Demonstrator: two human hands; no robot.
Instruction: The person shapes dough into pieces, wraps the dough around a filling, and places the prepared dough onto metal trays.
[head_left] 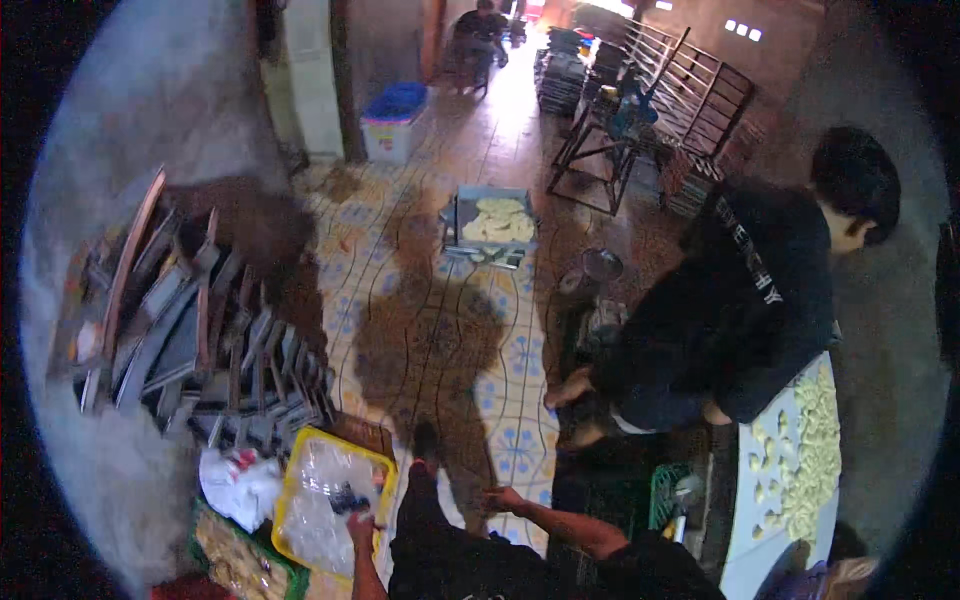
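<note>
My left hand (pixel 362 521) is at the bottom centre, closed on a small dark object (pixel 347 499) whose kind I cannot make out, over a yellow-rimmed tray (pixel 301 471) lined with clear plastic. My right hand (pixel 500 498) hangs beside my dark-clad leg with fingers loosely apart and nothing visible in them. Left of the tray are a white plastic bag (pixel 236 485) and a green crate (pixel 227 555) of pale brown items.
A co-worker in black (pixel 740 310) bends beside a white board (pixel 755 500) of pale dough pieces. A metal tray (pixel 458 232) of dough lies on the floor ahead. Stacked trays (pixel 175 300), a lidded bin (pixel 387 140), a metal rack (pixel 680 70) and a seated person (pixel 480 35) surround the walkway.
</note>
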